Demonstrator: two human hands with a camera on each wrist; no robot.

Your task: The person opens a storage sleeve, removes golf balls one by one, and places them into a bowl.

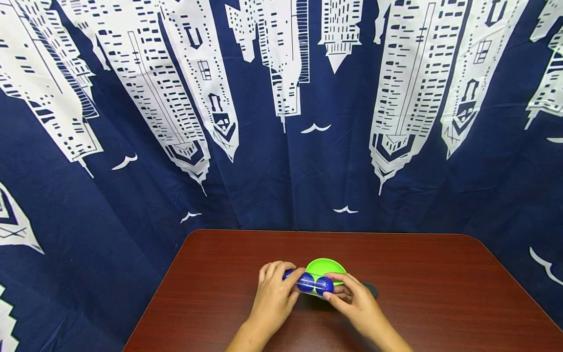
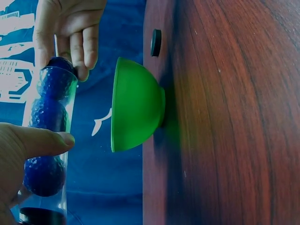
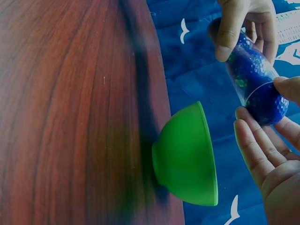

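A clear tube (image 2: 69,101) holding several blue dimpled golf balls (image 2: 48,112) is held tilted in front of the green bowl (image 1: 325,266). My left hand (image 1: 276,291) grips the tube near its black-capped end (image 2: 42,216), thumb across its side. At the other end, an end ball (image 3: 267,105) pokes out of the tube's mouth. My right hand (image 1: 354,298) pinches this ball between thumb and fingers. Both wrist views show the bowl upright on the table, below and beside the tube; the bowl's inside is mostly hidden.
A round black cap (image 2: 156,43) lies on the brown wooden table (image 1: 228,264), just right of the bowl and partly behind my right hand in the head view. A dark blue curtain (image 1: 264,195) with white buildings hangs past the table's far edge.
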